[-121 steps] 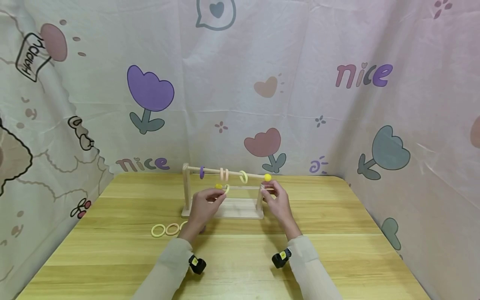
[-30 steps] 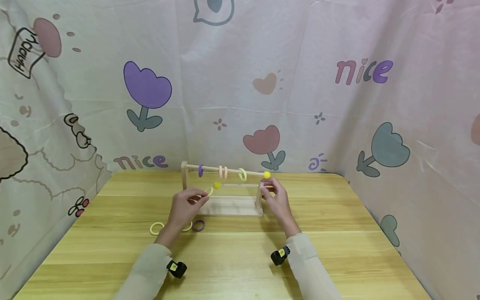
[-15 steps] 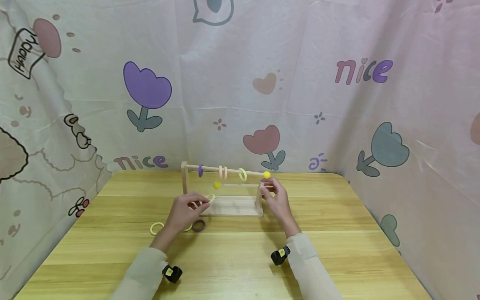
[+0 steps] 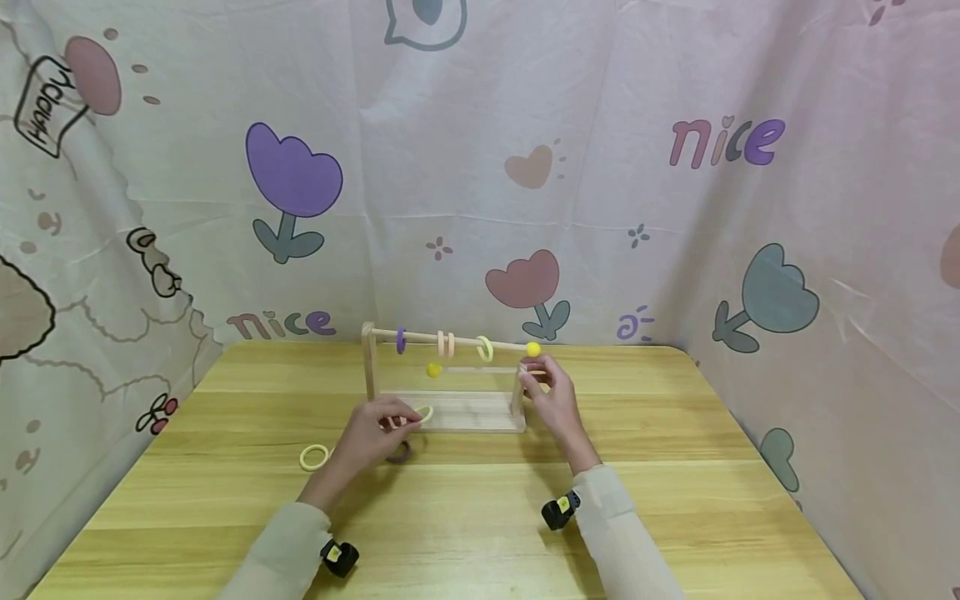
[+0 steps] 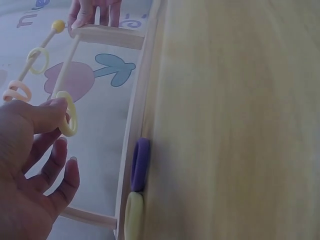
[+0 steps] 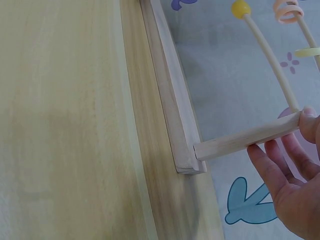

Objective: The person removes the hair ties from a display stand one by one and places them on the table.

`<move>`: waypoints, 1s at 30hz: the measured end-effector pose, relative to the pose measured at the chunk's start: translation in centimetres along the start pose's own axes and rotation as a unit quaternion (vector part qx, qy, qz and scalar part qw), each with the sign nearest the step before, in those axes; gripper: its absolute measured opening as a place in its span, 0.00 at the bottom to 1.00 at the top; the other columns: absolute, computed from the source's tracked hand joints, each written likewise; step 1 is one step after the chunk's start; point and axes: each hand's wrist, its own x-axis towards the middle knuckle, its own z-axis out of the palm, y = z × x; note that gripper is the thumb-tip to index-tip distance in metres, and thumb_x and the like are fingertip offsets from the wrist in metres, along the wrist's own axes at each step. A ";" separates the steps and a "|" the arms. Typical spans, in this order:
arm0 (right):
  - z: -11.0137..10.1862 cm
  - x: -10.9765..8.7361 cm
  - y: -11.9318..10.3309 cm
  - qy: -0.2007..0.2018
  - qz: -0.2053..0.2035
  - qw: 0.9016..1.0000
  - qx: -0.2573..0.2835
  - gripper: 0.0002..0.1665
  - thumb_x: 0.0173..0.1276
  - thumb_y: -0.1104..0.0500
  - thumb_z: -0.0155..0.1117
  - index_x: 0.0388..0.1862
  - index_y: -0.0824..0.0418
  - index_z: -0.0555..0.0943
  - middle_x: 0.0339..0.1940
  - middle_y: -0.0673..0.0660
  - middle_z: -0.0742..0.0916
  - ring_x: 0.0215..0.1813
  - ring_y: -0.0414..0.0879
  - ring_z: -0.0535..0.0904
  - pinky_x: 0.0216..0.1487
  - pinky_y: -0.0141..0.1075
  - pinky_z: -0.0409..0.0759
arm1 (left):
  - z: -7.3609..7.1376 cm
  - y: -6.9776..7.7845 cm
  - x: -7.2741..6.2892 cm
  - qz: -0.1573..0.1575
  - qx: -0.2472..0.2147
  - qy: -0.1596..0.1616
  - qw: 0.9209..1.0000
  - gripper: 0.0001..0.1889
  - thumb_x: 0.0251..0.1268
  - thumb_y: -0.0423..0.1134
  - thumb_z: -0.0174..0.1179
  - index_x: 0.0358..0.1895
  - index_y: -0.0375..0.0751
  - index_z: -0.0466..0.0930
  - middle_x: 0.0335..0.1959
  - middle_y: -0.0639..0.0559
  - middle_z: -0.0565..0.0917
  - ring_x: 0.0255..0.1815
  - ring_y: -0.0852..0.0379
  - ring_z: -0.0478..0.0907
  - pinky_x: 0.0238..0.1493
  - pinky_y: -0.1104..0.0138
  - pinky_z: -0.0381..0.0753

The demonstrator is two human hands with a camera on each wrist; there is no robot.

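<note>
My left hand [image 4: 381, 432] pinches a pale yellow ring [image 5: 74, 118] between thumb and fingertips, low in front of the wooden rack's base [image 4: 476, 412]. My right hand [image 4: 553, 402] grips the top of the rack's right post [image 6: 240, 137], thumb on one side and fingers on the other. From that post a thin rod [image 6: 272, 56] runs left to a yellow ball [image 4: 434, 371], with no ring on it. The upper rod [image 4: 506, 345] carries a purple ring [image 4: 401, 341], two peach rings [image 5: 21, 89] and a yellow ring [image 4: 486, 349], and ends in another yellow ball [image 4: 533, 349].
On the wooden table [image 4: 480, 517], a yellow ring [image 4: 314, 457] lies left of my left wrist. A purple ring [image 5: 141, 165] and another yellow ring [image 5: 134, 215] lie by the rack's front edge. A printed curtain [image 4: 420, 167] hangs behind the table.
My left hand has carried the yellow ring leftward, away from the lower rod and past its ball, then down before the base. The right hand has kept its grip on the post.
</note>
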 end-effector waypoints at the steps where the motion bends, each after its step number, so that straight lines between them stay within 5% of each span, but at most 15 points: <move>1: 0.0 0.0 0.0 0.001 -0.002 1.000 -0.001 0.14 0.76 0.66 0.62 0.59 0.65 0.79 0.56 0.66 0.84 0.55 0.59 0.81 0.53 0.53 0.88 | 0.0 -0.1 0.0 0.003 0.002 -0.004 1.000 0.06 0.55 0.27 0.75 0.34 0.40 0.91 0.32 0.52 0.89 0.28 0.67 0.76 0.29 0.71 0.80; 12: 0.0 0.1 0.0 0.004 -0.013 1.000 -0.003 0.12 0.75 0.68 0.63 0.55 0.63 0.81 0.52 0.65 0.85 0.52 0.57 0.82 0.46 0.42 0.90 | 0.5 -0.9 -0.3 -0.002 0.020 -0.080 0.997 0.05 0.58 0.28 0.73 0.34 0.43 0.91 0.30 0.54 0.88 0.28 0.68 0.72 0.29 0.73 0.76; 23: 0.1 0.1 -0.1 0.006 0.006 1.000 -0.006 0.14 0.75 0.69 0.61 0.58 0.67 0.79 0.55 0.68 0.84 0.53 0.58 0.81 0.52 0.56 0.88 | 0.4 -1.1 -0.4 -0.035 0.009 -0.151 0.988 0.03 0.62 0.31 0.71 0.36 0.43 0.91 0.32 0.55 0.87 0.30 0.67 0.73 0.32 0.73 0.75; 30: -0.1 -0.9 -3.0 -0.005 0.009 1.000 -0.011 0.13 0.75 0.70 0.60 0.57 0.70 0.79 0.53 0.70 0.84 0.53 0.59 0.81 0.54 0.58 0.87 | 0.5 -1.1 -0.6 -0.011 0.030 -0.168 0.985 0.03 0.60 0.31 0.73 0.35 0.43 0.91 0.30 0.58 0.86 0.29 0.64 0.71 0.32 0.74 0.72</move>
